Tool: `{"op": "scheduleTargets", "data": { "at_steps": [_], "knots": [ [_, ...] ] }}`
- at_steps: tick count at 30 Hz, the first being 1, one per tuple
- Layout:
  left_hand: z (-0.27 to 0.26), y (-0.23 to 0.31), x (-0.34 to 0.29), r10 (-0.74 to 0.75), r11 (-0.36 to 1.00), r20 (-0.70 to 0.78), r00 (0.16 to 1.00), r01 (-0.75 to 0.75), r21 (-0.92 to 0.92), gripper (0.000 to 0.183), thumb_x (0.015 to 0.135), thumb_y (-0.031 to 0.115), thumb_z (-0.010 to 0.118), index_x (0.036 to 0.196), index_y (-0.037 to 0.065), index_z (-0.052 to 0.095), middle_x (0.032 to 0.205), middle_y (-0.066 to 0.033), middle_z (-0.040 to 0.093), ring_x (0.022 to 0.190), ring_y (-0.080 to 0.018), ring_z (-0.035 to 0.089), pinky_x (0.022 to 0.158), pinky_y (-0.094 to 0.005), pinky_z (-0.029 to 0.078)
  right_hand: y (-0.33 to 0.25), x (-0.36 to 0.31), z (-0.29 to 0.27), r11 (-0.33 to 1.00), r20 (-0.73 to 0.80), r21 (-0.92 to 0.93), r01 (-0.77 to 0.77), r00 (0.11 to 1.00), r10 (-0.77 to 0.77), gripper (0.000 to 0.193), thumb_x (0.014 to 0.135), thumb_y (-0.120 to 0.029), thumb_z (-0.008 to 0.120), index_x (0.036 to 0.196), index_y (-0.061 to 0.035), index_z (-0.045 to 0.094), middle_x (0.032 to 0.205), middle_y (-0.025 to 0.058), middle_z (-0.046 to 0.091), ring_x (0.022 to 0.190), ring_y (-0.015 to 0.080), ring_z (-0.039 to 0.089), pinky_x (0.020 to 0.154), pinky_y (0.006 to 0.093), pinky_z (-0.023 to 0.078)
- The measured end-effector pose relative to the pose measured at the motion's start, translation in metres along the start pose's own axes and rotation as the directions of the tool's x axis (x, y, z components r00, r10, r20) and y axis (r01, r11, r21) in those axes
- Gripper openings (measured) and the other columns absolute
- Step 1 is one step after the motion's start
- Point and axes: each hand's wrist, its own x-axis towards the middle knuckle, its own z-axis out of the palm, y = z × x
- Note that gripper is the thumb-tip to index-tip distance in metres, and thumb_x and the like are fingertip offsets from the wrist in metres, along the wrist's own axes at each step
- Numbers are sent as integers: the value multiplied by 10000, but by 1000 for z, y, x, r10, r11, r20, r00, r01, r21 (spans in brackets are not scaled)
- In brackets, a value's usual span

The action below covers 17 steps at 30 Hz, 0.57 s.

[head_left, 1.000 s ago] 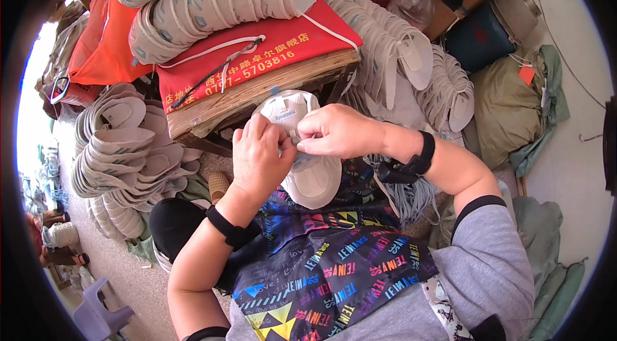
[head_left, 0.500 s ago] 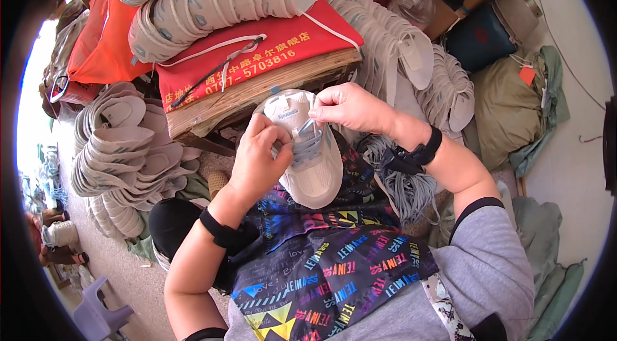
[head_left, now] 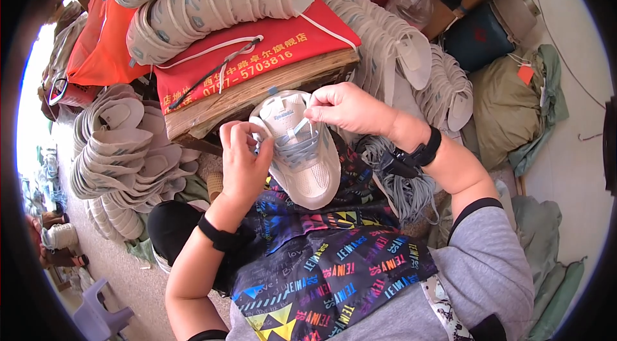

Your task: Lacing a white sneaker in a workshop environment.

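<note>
A white sneaker (head_left: 312, 183) is held upright over my lap, toe toward me, with its heel end by the wooden bench edge. Pale blue-grey laces (head_left: 299, 151) cross its front below the padded tongue (head_left: 283, 113). My right hand (head_left: 350, 108) is closed in a pinch at the upper right eyelet edge, on a lace whose loose strand slants across the tongue. On the shoe's left side, my left hand (head_left: 241, 161) is closed, thumb and fingers together; a bit of blue-grey lace shows between them. The fingertips partly hide both grips.
A wooden bench (head_left: 257, 93) topped with a red bag (head_left: 225, 64) stands just ahead, bearing a row of nested shoe uppers (head_left: 225, 3). More uppers (head_left: 116, 142) are piled at left and right. A bundle of grey laces (head_left: 408, 190) hangs beside my right thigh.
My left hand has moved left off the laced front to the shoe's left edge. The right hand has shifted slightly left, and a lace strand now lies across the tongue.
</note>
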Motion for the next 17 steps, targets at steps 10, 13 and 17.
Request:
{"op": "scheduleTargets", "data": {
  "at_steps": [10, 13, 17],
  "knots": [
    [-14, -3, -8, -495, 586, 453, 742, 669, -456, 79, 896, 75, 632, 858, 32, 577, 812, -2, 590, 656, -51, 486, 566, -183, 392, -10, -7, 29, 661, 80, -736, 148, 988, -133, 185, 825, -178, 618, 929, -26, 596, 736, 156, 622, 746, 307, 651, 682, 399, 505],
    [-3, -8, -15, -351, 758, 289, 891, 452, -471, 108, 844, 68, 652, 886, 24, 563, 744, -43, 534, 621, -117, 533, 571, -284, 437, -1, 8, 19, 972, 183, -222, 76, 982, -35, 237, 822, -222, 650, 867, 10, 629, 717, 104, 609, 688, 142, 577, 643, 318, 464],
    [-17, 8, -5, -43, 985, 260, 965, -2, 170, 143, 847, 142, 678, 867, 53, 568, 730, -60, 528, 638, -200, 549, 601, -361, 416, -1, 7, 20, 952, 96, -304, 38, 995, -9, 243, 816, -228, 657, 892, 3, 644, 744, 119, 636, 700, 176, 608, 663, 335, 482]
  ]
}}
